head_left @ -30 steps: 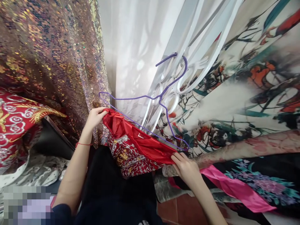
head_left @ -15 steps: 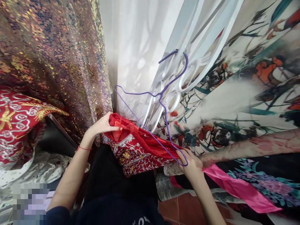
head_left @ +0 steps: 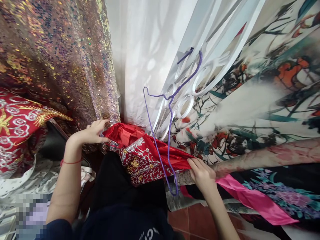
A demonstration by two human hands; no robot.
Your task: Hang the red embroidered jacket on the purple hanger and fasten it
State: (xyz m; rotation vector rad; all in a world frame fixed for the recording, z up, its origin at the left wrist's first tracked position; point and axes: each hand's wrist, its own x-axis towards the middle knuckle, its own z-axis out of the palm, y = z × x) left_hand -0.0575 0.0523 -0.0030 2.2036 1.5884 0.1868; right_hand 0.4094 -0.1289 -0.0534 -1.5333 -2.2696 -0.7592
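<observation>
A red garment [head_left: 143, 160] with silver and gold embroidery and a shiny red lining stretches between my hands, its open edge facing up. My left hand [head_left: 93, 132] is at its left end, thumb and fingers around the lining edge. At the right end, my right hand [head_left: 202, 170] pinches the edge of the garment. A purple wire hanger [head_left: 170, 116] stands in front of the garment, its lower corner below the cloth and apart from my right hand. Its hook is up against a white openwork frame [head_left: 186, 105]; whether it hangs there I cannot tell.
Sequined cloth [head_left: 62, 60] hangs at the left, with another red embroidered piece [head_left: 20, 123] below it. White curtain [head_left: 145, 43] is behind; floral fabric [head_left: 250, 110] hangs at the right. A pink ribbon [head_left: 257, 200] lies over dark flowered cloth, lower right.
My left hand has moved left, drawing the lining edge with it. The hanger has turned, and its lower corner has come away from my right hand, down and to the left.
</observation>
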